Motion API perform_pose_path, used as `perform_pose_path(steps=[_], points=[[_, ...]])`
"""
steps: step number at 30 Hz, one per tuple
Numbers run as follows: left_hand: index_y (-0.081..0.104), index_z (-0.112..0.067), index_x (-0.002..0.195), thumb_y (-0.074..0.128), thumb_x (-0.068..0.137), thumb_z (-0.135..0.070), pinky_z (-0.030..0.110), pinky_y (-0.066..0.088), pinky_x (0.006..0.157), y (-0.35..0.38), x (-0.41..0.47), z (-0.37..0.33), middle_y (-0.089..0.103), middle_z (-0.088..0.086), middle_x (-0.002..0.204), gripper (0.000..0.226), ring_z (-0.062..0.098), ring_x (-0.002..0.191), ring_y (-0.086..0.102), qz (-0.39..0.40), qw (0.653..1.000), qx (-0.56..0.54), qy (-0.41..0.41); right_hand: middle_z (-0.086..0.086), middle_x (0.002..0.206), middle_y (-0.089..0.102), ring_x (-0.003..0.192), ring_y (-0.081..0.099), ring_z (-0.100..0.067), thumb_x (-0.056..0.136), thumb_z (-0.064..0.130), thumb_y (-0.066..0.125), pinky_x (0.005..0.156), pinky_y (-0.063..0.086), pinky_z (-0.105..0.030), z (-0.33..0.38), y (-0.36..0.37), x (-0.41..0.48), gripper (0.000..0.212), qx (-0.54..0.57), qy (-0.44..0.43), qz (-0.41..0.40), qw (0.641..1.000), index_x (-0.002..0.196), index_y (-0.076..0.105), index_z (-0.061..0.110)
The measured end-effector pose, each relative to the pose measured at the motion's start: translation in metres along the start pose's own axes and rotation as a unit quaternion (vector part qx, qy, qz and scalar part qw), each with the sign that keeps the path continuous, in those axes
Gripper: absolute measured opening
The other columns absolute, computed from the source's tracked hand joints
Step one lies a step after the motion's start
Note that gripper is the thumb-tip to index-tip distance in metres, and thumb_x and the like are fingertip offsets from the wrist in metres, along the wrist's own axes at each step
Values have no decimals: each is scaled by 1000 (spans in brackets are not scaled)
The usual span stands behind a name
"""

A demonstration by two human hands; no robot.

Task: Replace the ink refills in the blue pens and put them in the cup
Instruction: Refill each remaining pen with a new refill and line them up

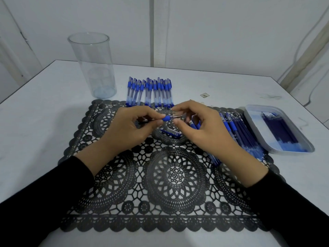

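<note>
Over the far middle of the black lace mat (176, 177), you are pinching one blue pen (167, 118) by its rubber grip with your left hand (127, 126), while your right hand (202, 130) is pinching its thin tip end. It is probably handling as light, stiff, slick plastic, so you are gripping best on the rubber, not the thin refill. The clear cup (92, 65) is standing empty at far left.

Nothing legible turns up in this view. Any print on the row of blue pens (149, 91) is too small and blurred to read, and no label, brand, number or sign can be made out anywhere else.
</note>
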State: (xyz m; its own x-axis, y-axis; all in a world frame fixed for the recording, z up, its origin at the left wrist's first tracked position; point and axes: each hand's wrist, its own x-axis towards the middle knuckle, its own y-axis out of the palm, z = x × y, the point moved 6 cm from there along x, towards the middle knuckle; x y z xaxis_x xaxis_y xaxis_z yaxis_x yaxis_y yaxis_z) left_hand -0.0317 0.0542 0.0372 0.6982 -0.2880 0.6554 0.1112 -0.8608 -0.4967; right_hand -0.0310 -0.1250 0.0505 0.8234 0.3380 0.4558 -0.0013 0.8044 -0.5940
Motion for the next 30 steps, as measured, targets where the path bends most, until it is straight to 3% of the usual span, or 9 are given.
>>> perform_pose_path(steps=[5, 9, 11, 13, 17, 22, 26, 30], points=[[73, -12, 102, 73, 85, -17, 21, 57, 73, -2, 0, -2, 74, -5, 91, 17, 6, 80, 71, -5, 1000, -7, 1, 9, 72, 62, 64, 51, -3, 96, 24, 61, 61, 37, -11, -3, 2, 1, 11, 4, 6, 4, 1000, 95, 71, 18], [74, -11, 103, 75, 86, -15, 22, 57, 74, -1, 0, 0, 74, -4, 92, 18, 6, 81, 71, -1, 1000, -2, 5, 7, 82, 65, 68, 52, -5, 93, 17, 65, 64, 38, -10, 0, 1, 0, 10, 2, -5, 1, 1000, 102, 69, 16], [74, -10, 102, 75, 85, -12, 22, 58, 74, -2, 0, 0, 74, -4, 92, 17, 5, 82, 71, 0, 1000, 2, 6, 6, 74, 63, 65, 50, -4, 94, 19, 64, 62, 37, -11, -1, 2, 1, 6, -2, -2, 4, 1000, 93, 69, 17], [75, -9, 102, 76, 85, -12, 23, 58, 74, -1, 0, 0, 74, -4, 92, 17, 5, 82, 71, 4, 1000, 7, 7, 5, 69, 62, 62, 50, -5, 97, 25, 60, 60, 37, -13, -3, 1, 1, 15, -3, 5, 2, 1000, 87, 69, 18], [74, -10, 102, 76, 85, -10, 27, 59, 72, -1, 0, 0, 74, -2, 91, 17, 7, 80, 71, 2, 1000, 1, 9, 9, 80, 65, 68, 54, -8, 93, 20, 66, 64, 45, -19, -5, -1, 0, 11, 27, 23, -2, 999, 102, 70, 18], [74, -10, 102, 73, 85, -16, 24, 59, 74, -3, 0, -1, 74, -5, 92, 17, 6, 82, 71, 4, 1000, 2, 2, 7, 73, 63, 65, 54, -7, 93, 24, 65, 60, 42, -16, -6, 2, 1, 8, 5, 18, 1, 1000, 95, 71, 20], [74, -9, 100, 75, 85, -12, 30, 60, 72, -2, 1, -1, 75, 0, 90, 16, 10, 80, 71, -4, 1000, 7, 6, 3, 77, 65, 69, 56, -9, 91, 25, 67, 64, 46, -22, -6, 0, 0, 9, 6, 18, -6, 1000, 99, 70, 21], [74, -9, 100, 73, 85, -16, 26, 59, 74, -3, 0, -1, 75, -1, 91, 17, 8, 83, 71, 1, 1000, 9, 3, 2, 78, 66, 72, 58, -13, 90, 20, 69, 66, 49, -23, -5, 2, 0, 8, 16, 21, -12, 1000, 97, 72, 21]])
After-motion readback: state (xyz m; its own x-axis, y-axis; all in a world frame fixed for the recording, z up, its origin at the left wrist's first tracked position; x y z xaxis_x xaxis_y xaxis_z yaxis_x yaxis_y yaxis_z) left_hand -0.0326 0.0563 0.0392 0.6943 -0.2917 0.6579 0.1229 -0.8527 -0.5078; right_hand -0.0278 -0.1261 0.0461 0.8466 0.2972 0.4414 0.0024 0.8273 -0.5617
